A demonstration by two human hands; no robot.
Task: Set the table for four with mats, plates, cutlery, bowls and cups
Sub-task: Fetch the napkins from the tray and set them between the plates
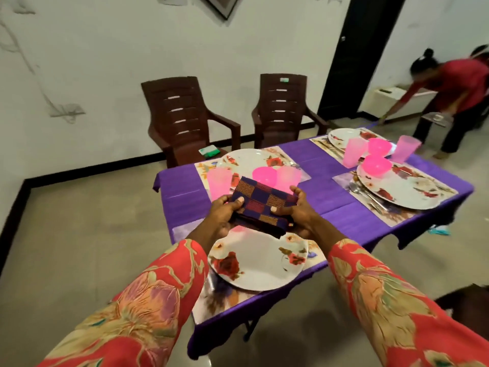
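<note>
Both hands (225, 211) grip checked cloth (262, 201), unlabelled

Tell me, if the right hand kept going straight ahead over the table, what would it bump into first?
Probably the pink cup just beyond the right hand, which holds the checked cloth with the left hand. Depth is hard to judge here.
</note>
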